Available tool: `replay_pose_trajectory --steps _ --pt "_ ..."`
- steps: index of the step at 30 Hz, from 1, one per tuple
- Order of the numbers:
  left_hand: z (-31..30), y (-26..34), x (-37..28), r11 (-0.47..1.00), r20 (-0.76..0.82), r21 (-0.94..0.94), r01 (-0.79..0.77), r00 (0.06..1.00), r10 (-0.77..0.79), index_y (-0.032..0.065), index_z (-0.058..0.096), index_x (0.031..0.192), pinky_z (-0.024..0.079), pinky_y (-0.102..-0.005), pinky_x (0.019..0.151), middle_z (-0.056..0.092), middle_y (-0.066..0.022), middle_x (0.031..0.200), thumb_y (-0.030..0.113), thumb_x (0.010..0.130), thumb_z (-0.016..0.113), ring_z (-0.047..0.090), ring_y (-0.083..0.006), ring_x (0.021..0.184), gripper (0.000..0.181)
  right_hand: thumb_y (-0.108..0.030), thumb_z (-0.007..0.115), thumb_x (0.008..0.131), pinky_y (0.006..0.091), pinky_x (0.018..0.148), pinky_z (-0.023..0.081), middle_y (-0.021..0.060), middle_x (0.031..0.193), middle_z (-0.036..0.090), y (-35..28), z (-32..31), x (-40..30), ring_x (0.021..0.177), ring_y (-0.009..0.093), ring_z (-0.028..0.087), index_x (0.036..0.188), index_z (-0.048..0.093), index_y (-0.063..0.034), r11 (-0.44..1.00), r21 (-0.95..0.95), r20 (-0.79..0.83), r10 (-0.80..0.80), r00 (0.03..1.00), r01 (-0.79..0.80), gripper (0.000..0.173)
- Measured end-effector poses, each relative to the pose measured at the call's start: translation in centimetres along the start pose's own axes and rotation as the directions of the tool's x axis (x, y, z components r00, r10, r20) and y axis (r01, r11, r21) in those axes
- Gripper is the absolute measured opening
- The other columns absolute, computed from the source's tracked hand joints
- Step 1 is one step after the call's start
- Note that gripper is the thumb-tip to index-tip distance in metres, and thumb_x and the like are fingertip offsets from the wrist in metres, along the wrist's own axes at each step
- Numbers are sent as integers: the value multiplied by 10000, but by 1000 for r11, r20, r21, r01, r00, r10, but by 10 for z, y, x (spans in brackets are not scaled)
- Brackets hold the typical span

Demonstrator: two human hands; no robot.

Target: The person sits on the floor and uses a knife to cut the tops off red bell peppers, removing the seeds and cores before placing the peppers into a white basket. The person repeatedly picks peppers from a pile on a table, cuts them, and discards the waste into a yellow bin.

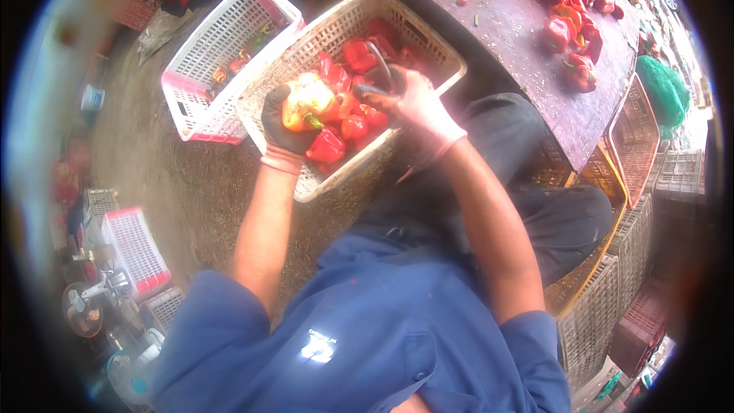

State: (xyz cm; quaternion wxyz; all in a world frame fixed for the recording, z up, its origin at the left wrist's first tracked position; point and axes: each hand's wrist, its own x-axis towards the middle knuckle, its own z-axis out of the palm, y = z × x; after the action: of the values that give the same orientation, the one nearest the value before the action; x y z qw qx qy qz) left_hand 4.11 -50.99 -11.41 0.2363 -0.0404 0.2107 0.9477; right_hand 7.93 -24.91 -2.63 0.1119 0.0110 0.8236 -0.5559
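Observation:
My left hand (280, 125), in a dark-palmed work glove, grips a bell pepper (309, 104) of yellow and red, its green stem facing down toward me. Bright light washes out the pepper's upper side. My right hand (423, 104), gloved in pale pink, holds a tool with a thin curved metal part (383, 60); its exact kind is unclear. Both hands are over a dirty cream plastic crate (327, 188) partly filled with red bell peppers (328, 146). The tool is a short way right of the held pepper, apart from it.
A white and pink crate (186, 89) with a few peppers adjoins the cream crate's left side. At upper right, a table (516, 51) bears a heap of red peppers (565, 31). Stacked crates (590, 321) stand at right. Fans (129, 378) and another crate (135, 252) are at lower left.

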Motion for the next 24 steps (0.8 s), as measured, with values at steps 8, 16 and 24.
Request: replay_pose_trajectory --steps 8,16,24 --pt "49 -64 22 999 50 25 21 999 -22 31 581 1329 488 -479 1055 642 -164 1291 350 891 626 621 -326 1191 545 -433 795 850 309 729 527 85 967 702 49 26 -9 792 149 649 1296 630 -37 912 386 -94 -113 989 141 619" --pt "93 -83 15 973 -45 226 53 998 -44 52 586 1288 509 -421 1007 649 -117 1232 319 971 580 632 -262 1132 415 -424 813 809 408 904 531 190 1121 688 51 3 -22 1006 332 682 1300 620 -41 971 33 -267 -219 938 236 652" --pt "78 -71 20 966 4 243 89 996 -93 5 526 1359 494 -409 1065 644 -128 1284 198 970 606 626 -256 1192 442 -429 831 779 422 932 522 167 1134 691 50 0 -25 1048 334 673 1299 617 -61 953 156 -219 -222 950 259 672"
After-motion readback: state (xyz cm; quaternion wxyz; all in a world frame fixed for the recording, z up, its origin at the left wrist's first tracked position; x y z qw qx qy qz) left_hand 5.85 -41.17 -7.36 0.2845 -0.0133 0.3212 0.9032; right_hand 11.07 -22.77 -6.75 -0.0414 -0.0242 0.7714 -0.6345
